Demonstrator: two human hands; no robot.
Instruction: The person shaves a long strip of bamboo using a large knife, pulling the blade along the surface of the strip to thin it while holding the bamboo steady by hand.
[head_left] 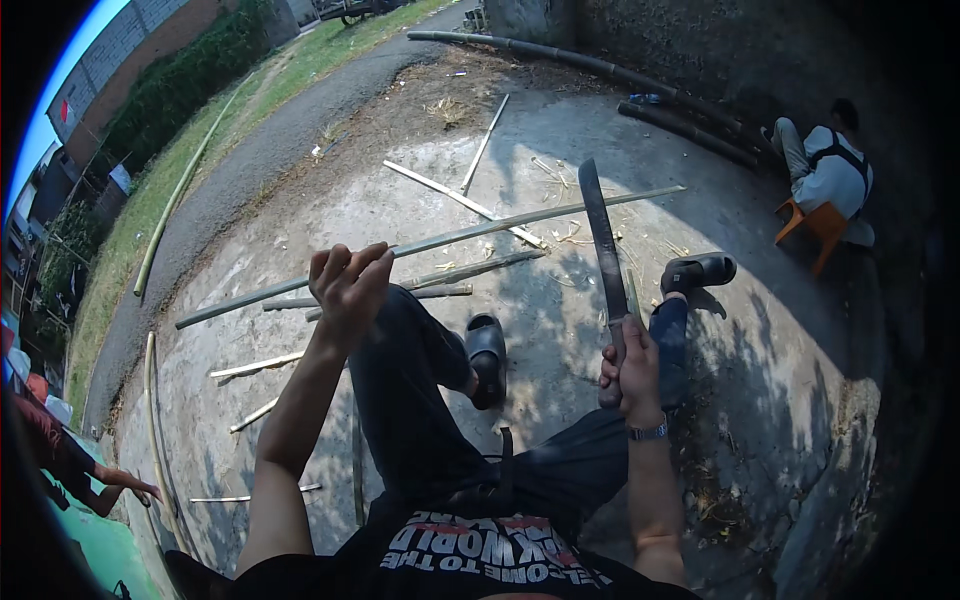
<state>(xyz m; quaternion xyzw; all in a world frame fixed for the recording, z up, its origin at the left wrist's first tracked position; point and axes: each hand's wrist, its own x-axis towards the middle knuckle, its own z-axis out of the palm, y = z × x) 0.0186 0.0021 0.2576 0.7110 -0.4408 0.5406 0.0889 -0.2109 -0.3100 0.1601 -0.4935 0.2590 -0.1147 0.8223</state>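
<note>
Two dark bamboo poles (600,67) lie at upper right, their lower ends hard to make out in shadow. One long bamboo strip (480,229) slants across the centre; the left hand (350,285), left of centre, curls its fingers around it, hiding a short length. One orange chair (826,224) stands at right, partly covered by one seated person (832,178). One machete (603,240) rises right of centre, its blade overlapping the strip, contact undeterminable; the right hand (632,370) closes round its partly concealed handle. Two dark sandals (486,360) show, near centre and right of it.
</note>
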